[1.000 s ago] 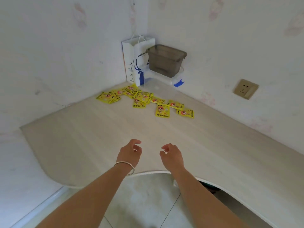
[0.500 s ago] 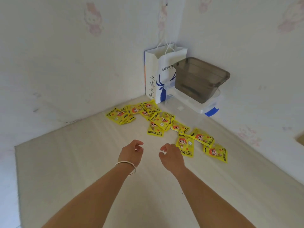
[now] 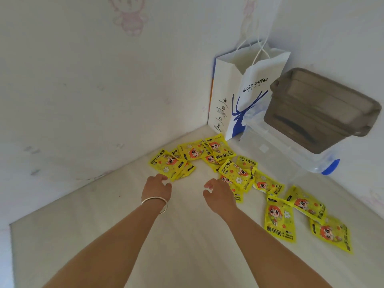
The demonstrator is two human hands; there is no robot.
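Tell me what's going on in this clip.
A person reaches both bare hands toward yellow hand-warmer packets scattered on a pale tabletop in a wall corner. The left hand is just short of the leftmost packet. The right hand is over the edge of the middle cluster. Neither holds anything yet. Behind stand a white paper bag and a clear box with a brown tub on it.

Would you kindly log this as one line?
left hand open beside yellow printed hand-warmer sachets | right hand open beside them | nothing held
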